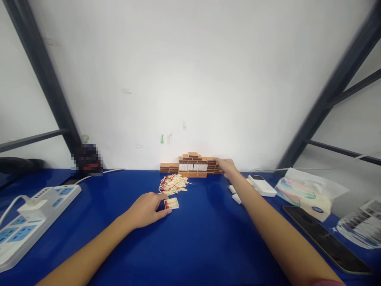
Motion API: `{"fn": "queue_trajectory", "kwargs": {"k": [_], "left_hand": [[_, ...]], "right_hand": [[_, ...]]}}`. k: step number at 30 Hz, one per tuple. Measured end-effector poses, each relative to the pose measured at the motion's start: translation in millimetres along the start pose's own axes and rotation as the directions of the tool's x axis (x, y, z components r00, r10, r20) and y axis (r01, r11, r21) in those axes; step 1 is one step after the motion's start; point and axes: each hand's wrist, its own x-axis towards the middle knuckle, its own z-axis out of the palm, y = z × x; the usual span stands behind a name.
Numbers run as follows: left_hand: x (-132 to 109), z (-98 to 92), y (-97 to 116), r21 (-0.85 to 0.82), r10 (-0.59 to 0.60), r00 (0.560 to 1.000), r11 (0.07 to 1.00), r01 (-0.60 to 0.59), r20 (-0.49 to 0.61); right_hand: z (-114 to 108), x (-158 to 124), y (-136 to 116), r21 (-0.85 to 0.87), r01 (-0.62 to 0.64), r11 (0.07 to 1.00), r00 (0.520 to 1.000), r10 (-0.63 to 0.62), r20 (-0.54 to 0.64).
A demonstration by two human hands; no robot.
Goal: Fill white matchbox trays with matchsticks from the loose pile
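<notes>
My left hand (149, 210) has its thumb and fingers closed about the left end of a small white matchbox tray (175, 205) that holds several red-tipped matches. Just behind the tray lies a loose heap of matches (174, 184). Against the wall stands a stepped stack of brown and orange matchboxes (193, 169), with a row of white pieces upright in its middle. At the stack's right end, my right hand (228, 167) has its fingers closed on a matchbox (212, 159); its fingertips are partly hidden.
White trays (236, 196) and a white device with a dark screen (262, 185) lie right of the stack, partly behind my forearm. Farther right are a tissue pack (309, 194), a dark phone (326, 240) and a clear plastic-wrapped item (361, 226). A power strip (38, 222) lies left.
</notes>
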Motion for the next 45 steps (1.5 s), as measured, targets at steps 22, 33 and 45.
{"fn": "queue_trajectory", "kwargs": {"k": [22, 33, 45], "left_hand": [[0.0, -9.5, 2.2, -0.113, 0.030, 0.916, 0.990, -0.081, -0.399], [0.4, -6.9, 0.1, -0.133, 0.057, 0.935, 0.985, -0.109, -0.349], [8.1, -13.6, -20.7, -0.052, -0.017, 0.953, 0.999, 0.001, -0.304]], "right_hand": [[48.9, -189.9, 12.6, 0.159, 0.134, 0.978, 0.792, -0.203, 0.575], [50.2, -189.0, 21.3, 0.159, 0.003, 0.987, 0.738, -0.110, 0.666], [35.6, -167.5, 31.2, -0.103, 0.749, 0.654, 0.459, -0.400, 0.793]]}}
